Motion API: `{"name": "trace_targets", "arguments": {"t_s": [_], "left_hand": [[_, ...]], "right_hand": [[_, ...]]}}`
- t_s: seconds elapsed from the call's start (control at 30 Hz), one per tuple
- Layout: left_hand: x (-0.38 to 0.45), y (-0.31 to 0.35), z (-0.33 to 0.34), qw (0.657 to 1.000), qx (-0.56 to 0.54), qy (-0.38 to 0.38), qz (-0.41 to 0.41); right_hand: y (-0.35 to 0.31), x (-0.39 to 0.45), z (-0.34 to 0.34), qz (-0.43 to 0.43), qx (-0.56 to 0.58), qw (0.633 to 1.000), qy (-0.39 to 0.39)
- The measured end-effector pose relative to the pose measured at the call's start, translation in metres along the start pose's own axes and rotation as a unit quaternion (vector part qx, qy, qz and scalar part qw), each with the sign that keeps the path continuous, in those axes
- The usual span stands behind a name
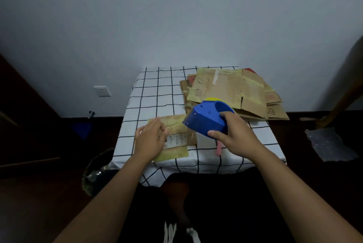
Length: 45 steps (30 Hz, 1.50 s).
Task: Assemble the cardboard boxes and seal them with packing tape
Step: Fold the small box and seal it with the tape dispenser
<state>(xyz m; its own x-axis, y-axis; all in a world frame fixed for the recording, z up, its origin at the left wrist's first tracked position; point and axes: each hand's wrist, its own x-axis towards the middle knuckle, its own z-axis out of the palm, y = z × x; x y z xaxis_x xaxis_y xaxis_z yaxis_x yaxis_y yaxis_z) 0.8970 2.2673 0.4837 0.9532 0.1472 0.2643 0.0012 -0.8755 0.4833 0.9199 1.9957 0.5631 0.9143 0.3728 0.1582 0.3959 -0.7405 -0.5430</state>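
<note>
A small cardboard box (176, 134) with old tape and a white label lies near the front of the table (149, 93), which has a white cloth with a black grid. My left hand (150, 139) rests on top of the box, fingers loosely bent. My right hand (233, 130) grips a blue tape dispenser (206, 120) holding a yellow roll, its front end just above the box's right edge. A pile of flattened cardboard boxes (231, 91) covers the table's back right.
A pink object (218, 149) lies on the cloth under my right hand. A bin with a plastic liner (98, 172) stands on the floor at the left. Bubble wrap (332, 144) lies on the floor at the right. The wall stands close behind the table.
</note>
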Motion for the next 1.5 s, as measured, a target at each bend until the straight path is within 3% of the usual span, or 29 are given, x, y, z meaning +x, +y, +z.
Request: {"name": "trace_targets", "arguments": {"t_s": [0.27, 0.47, 0.73, 0.93, 1.1, 1.3, 1.5], "left_hand": [[0.003, -0.015, -0.001, 0.997, -0.058, -0.046, 0.007], [-0.004, -0.018, -0.01, 0.983, -0.15, -0.077, -0.076], [-0.007, -0.011, -0.001, 0.989, -0.141, 0.036, 0.011], [-0.006, -0.008, -0.004, 0.98, -0.188, 0.064, -0.023], [-0.005, -0.007, -0.004, 0.984, -0.17, 0.042, -0.017], [-0.001, -0.008, 0.0, 0.986, -0.153, 0.066, -0.013], [-0.001, -0.004, -0.005, 0.967, -0.218, 0.092, -0.089]], "right_hand": [[-0.034, 0.046, 0.039, -0.055, -0.049, 0.996, -0.053], [-0.034, 0.054, 0.061, -0.046, -0.059, 0.994, -0.081], [-0.038, 0.062, 0.061, -0.042, -0.063, 0.994, -0.084], [-0.042, 0.067, 0.06, -0.03, -0.069, 0.994, -0.085], [-0.044, 0.069, 0.062, -0.034, -0.082, 0.993, -0.078], [-0.044, 0.071, 0.063, -0.038, -0.093, 0.992, -0.081], [-0.043, 0.076, 0.057, -0.047, -0.101, 0.99, -0.086]]}}
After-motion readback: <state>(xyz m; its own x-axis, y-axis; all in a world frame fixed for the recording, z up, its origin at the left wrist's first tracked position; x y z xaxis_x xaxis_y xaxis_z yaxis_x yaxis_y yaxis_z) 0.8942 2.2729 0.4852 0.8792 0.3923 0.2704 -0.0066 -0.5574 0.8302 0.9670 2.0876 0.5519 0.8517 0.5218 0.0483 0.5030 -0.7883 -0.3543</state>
